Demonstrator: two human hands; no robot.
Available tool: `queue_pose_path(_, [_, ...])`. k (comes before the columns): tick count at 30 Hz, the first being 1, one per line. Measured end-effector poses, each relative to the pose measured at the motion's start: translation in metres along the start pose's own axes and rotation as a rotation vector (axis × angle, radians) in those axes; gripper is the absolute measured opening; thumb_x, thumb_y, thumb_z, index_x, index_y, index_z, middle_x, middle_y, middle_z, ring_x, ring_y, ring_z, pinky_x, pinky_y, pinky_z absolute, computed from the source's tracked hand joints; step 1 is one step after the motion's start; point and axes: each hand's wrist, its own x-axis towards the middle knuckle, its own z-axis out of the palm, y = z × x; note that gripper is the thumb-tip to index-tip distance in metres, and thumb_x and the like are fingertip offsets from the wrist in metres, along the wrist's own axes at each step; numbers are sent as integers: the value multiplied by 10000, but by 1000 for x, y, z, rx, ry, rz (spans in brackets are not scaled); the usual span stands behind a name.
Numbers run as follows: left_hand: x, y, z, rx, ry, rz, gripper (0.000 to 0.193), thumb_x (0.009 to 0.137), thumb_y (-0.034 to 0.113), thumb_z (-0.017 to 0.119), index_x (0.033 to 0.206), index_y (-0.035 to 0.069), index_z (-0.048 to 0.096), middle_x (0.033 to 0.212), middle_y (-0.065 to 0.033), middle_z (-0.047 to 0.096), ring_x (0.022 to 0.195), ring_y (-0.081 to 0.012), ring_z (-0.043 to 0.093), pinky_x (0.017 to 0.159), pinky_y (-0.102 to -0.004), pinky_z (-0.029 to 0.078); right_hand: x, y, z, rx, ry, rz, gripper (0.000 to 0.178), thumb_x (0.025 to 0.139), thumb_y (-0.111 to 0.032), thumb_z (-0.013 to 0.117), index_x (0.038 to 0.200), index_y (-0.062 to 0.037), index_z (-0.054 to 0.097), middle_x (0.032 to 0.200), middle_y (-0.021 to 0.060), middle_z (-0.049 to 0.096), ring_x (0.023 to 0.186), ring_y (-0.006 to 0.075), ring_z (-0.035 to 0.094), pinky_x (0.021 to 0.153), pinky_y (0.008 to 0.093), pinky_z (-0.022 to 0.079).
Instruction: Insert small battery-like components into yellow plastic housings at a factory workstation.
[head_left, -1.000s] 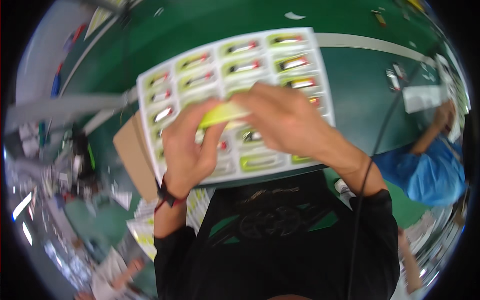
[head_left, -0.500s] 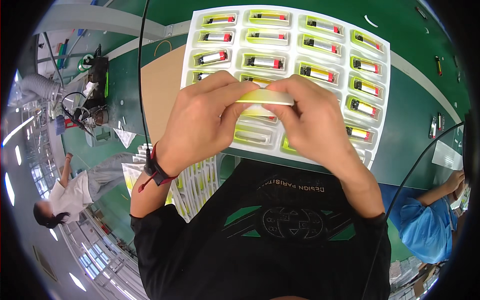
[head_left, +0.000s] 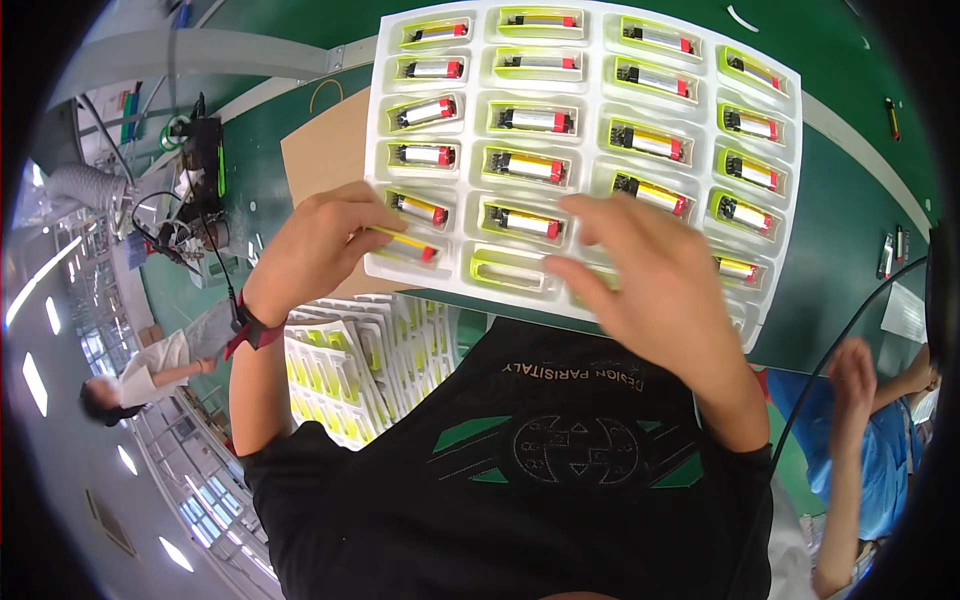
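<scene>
My left hand point(head_left: 325, 240) is at the near left corner of the white tray point(head_left: 590, 95). Its fingertips are closed on a slim battery point(head_left: 412, 245) with a yellow side and a red end, slightly blurred, over the corner compartment. My right hand point(head_left: 655, 275) hovers over the tray's near middle-right part, thumb and fingers apart, with nothing between them. Between the hands, a yellow-green shell point(head_left: 508, 270) without a battery lies in a near-row compartment. Another battery point(head_left: 525, 222) rests in its shell just beyond it. My right hand covers part of the near compartments.
Several more shells with batteries fill the tray's rows. Brown cardboard point(head_left: 325, 150) lies left of it on the green table point(head_left: 840, 200). Stacked trays point(head_left: 370, 360) stand below the table edge. A black cable point(head_left: 810, 410) runs at right, near a co-worker's raised arm point(head_left: 848, 450).
My hands have parted; the pale yellow-green piece both were pinching is no longer between them. My left hand has moved left and now holds a battery; my right hand has opened.
</scene>
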Motion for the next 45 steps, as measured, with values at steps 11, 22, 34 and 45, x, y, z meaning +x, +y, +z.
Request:
queue_pose_path(11, [-2,-16,43,64,42,-136,43,820,63,647,805,23,651,835,-134,633,817,-338,618,744,-412,487,-49,59,-67,-64,353,407,219,822,-89,726,1023,-34,657,797,97,668,614,229,641,552,310,504])
queue_pose_path(22, [4,39,43,153,225,-8,279,681,135,830,876,45,653,872,-115,631,774,-309,633,682,-397,513,19,232,-213,-922,603,929,259,890,-217,526,996,-21,658,1019,227,667,897,443,654,792,496,541])
queue_pose_path(34, [23,59,91,144,224,329,309,702,122,769,997,81,687,933,-68,624,870,-262,601,772,-375,504,16,330,-267,-812,572,1173,419,914,-420,586,1155,-87,671,1147,199,675,1078,384,637,902,467,509])
queue_pose_path(45, [54,86,51,-1439,422,237,393,994,104,476,1376,12,494,1255,-131,570,829,-290,712,557,-304,587,22,118,-102,1542,404,413,328,1007,-225,452,1144,42,584,842,65,613,649,137,520,580,246,432])
